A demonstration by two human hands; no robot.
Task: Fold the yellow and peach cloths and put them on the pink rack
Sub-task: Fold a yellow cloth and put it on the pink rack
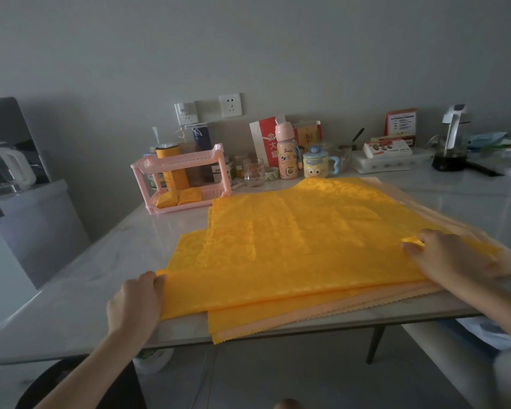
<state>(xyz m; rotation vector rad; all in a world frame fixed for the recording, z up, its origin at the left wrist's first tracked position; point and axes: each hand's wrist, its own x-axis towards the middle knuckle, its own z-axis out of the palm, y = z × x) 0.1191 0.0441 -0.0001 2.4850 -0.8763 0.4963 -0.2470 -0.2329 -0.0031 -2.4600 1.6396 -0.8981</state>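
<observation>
A stack of yellow cloths [292, 246] lies spread on the table, with peach cloths [322, 311] showing underneath along the near and right edges. My left hand [135, 302] pinches the top yellow cloth's near left corner. My right hand [449, 255] grips the same cloth's right edge, lifting a small fold. The pink rack [186, 160] stands at the back left of the table. Two folded yellow cloths [179, 197] rest on its lower shelf; its upper shelf holds nothing that I can see.
The pale table [86, 276] reaches left of the cloths. Behind the cloths stand a glass jar [254, 172], a pink bottle [286, 154], a yellow mug [316, 168], boxes and a kettle [452, 143]. A yellow canister [171, 166] stands behind the rack.
</observation>
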